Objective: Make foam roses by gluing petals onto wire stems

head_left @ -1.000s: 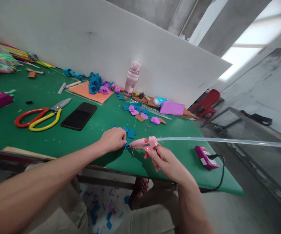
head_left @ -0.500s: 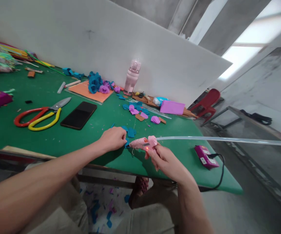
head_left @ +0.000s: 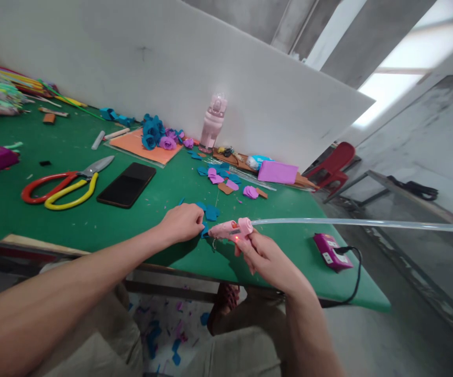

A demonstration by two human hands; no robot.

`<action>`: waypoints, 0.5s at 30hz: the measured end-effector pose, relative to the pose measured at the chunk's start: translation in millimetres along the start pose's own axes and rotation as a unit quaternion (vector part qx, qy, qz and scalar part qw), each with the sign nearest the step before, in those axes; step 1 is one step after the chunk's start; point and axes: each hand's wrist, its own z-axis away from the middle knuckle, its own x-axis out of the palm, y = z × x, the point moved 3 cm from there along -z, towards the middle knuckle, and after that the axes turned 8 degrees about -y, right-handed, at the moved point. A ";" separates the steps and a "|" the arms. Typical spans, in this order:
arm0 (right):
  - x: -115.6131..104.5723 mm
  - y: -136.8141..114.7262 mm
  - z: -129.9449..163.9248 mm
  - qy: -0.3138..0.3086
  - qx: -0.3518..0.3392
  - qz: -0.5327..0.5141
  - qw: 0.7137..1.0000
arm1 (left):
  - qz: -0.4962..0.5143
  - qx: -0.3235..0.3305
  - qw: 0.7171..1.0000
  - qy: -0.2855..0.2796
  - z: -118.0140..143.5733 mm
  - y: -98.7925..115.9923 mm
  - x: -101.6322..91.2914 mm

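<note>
My right hand grips a pink glue gun with a small red light lit on its body. A long clear glue stick runs out of its back toward the right. The nozzle points left at a small blue foam piece pinched in my left hand, low over the green table. More blue foam petals lie just behind my left hand.
Red and yellow scissors and a black phone lie to the left. Blue and purple foam roses sit on an orange sheet by a pink bottle. A magenta box with a black cord rests near the table's right edge.
Almost nothing differs; both hands and the glue gun stay at the same spot, with only a slight shift of the view.
</note>
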 end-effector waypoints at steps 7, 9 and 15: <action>0.4 -1.4 -0.9 0.010 -0.011 0.010 1.000 | 0.001 -0.002 1.000 0.000 -0.1 0.4 -0.7; 0.4 -1.8 -0.7 0.015 -0.010 0.010 1.000 | 0.001 0.000 1.000 0.002 0.0 0.8 -1.2; -1.6 -1.5 0.7 0.018 0.006 0.003 1.000 | -0.001 -0.005 1.000 0.001 0.6 1.8 -2.6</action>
